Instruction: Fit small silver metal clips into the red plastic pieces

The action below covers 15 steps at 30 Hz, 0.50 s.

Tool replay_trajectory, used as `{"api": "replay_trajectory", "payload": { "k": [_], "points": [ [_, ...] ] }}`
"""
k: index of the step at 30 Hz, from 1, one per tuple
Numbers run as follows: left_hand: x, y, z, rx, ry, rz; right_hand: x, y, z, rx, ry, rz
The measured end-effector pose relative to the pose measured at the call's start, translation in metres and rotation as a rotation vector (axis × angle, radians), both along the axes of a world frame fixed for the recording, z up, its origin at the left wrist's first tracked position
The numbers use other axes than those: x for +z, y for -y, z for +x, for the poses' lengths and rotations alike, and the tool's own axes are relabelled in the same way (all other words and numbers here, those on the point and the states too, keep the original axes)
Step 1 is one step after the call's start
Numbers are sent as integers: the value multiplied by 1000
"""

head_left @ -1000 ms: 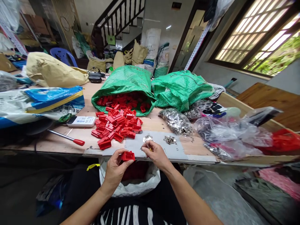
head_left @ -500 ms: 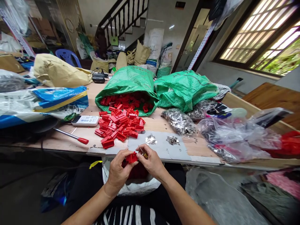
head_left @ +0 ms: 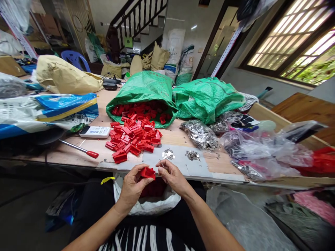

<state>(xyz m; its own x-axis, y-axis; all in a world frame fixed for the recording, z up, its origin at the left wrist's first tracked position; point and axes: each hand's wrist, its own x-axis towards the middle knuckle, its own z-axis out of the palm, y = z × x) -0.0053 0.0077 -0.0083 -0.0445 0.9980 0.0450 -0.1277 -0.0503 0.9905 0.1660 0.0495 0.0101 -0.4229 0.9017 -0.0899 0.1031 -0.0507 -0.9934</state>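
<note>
My left hand pinches a red plastic housing between thumb and fingers, just off the table's front edge. Close on its right, my right hand is closed on a thin-shafted hand tool, whose handle is hidden in the fingers. A small gap lies between the right fingers and the housing. Below both hands an open white sack holds more red pieces. Ahead lies a heap of similar red housings, which spills from a green woven sack.
Two small piles of metal pieces, one bright and one darker, rest on a grey sheet. A bag of metal parts lies behind. To the left are a white scale-like device and a red-handled lever.
My right hand has drawn slightly right, away from the housing, and the tool's handle is now hidden. The left hand has tilted the housing, showing its open hollow side.
</note>
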Motion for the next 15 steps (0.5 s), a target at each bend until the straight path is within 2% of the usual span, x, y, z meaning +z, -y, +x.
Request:
{"api": "replay_trajectory", "payload": {
  "k": [5, 9, 12, 15],
  "points": [
    [2, 0, 3, 0, 113, -80, 2, 5, 7, -25, 30, 8],
    [-6, 1, 5, 0, 119, -130, -2, 10, 10, -34, 101, 55],
    [-9, -2, 7, -2, 8, -64, -6, 12, 10, -72, 210, 116],
    [-6, -15, 13, -7, -149, 88, -8, 7, 12, -150, 310, 214]
  ]
}}
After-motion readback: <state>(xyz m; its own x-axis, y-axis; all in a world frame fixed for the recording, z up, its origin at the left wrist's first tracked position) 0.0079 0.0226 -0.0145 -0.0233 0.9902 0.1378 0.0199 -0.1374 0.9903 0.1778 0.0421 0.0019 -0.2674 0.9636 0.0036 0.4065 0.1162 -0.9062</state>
